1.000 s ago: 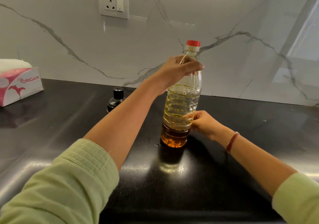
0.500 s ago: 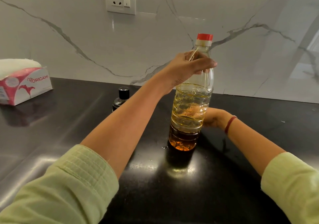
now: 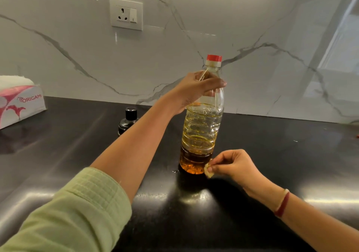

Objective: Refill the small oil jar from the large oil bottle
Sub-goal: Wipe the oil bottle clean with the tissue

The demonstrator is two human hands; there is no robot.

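Observation:
A large clear oil bottle [image 3: 202, 127] with a red cap stands upright on the black counter [image 3: 272, 150], a bit over half full of yellow oil. My left hand [image 3: 196, 90] grips its shoulder just below the neck. My right hand [image 3: 231, 164] is by the bottle's base on the right, pinching a small pale scrap [image 3: 208, 171] between thumb and fingers. The small dark oil jar [image 3: 128, 120] with a black top stands behind my left forearm, partly hidden by it.
A tissue box [image 3: 21, 104] sits at the far left of the counter. A marble wall with a socket [image 3: 126, 14] rises behind. A few drops lie on the counter left of the bottle's base.
My right hand came out from behind the bottle's lower body and now sits lower, at the base, pinching a small pale scrap. My left hand keeps its hold on the bottle.

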